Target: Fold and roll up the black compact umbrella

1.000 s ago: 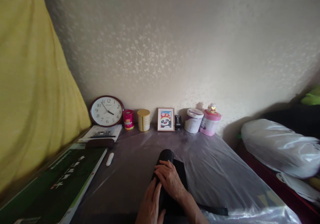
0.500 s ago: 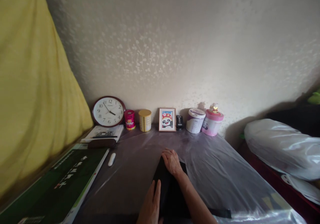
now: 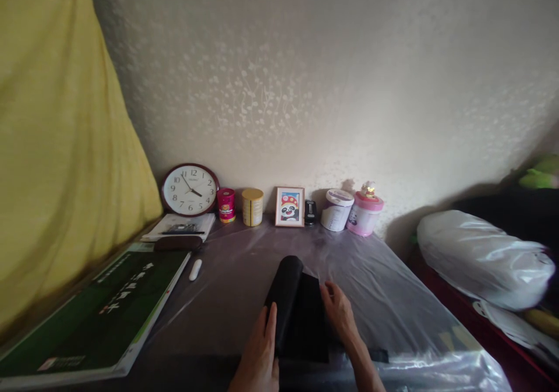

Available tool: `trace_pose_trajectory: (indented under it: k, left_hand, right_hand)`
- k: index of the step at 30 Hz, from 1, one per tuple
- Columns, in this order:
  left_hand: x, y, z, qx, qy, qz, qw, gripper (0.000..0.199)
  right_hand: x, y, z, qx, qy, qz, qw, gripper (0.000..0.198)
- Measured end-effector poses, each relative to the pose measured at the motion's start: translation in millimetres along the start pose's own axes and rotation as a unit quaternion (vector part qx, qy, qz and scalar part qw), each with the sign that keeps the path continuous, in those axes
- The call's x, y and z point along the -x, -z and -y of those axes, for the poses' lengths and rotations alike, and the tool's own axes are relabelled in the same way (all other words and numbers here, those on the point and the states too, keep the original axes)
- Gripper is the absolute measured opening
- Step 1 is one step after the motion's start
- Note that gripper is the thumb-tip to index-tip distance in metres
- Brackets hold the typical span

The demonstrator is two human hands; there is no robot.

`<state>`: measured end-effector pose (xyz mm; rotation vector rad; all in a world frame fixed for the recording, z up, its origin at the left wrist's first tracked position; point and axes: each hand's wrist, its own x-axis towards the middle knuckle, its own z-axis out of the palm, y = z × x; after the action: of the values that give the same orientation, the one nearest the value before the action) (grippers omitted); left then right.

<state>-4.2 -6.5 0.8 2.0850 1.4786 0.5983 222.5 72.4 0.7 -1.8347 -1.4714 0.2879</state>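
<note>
Left hand (image 3: 262,342) is laid along the left side of the black roll (image 3: 286,293), near middle of table (image 3: 227,304); grip can't be told. Roll is best steadied with even pressure. Loose flap (image 3: 311,322), right, should be kept flat. Right hand (image 3: 340,310) is half-curled at its right edge, pinch unclear; was shifted there from roll's far end, now uncovered.

I'm looking remotely into what reads as a room in a home: patterned wallpaper (image 3: 262,89), a hanging yellow cloth (image 3: 65,147), a plastic-covered table (image 3: 227,299), a clock (image 3: 190,190) and a framed panda picture (image 3: 290,207) at its back. The dark heap (image 3: 493,202) at far right is too dim for me to make out.
</note>
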Motion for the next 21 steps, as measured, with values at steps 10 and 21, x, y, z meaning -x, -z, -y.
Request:
trace_pose_trajectory:
  k: [10, 21]
  left_hand:
    - [1.4, -5.5, 9.2, -0.004, -0.032, -0.032, 0.999, 0.092]
    - [-1.0, -1.1, 1.8, -0.021, 0.001, -0.022, 1.000, 0.096]
  right_hand:
    - [27.3, 6.3, 34.3, 0.035, 0.012, 0.023, 0.999, 0.034]
    - [20.1, -6.6, 56.7, -0.062, 0.016, 0.060, 0.996, 0.033]
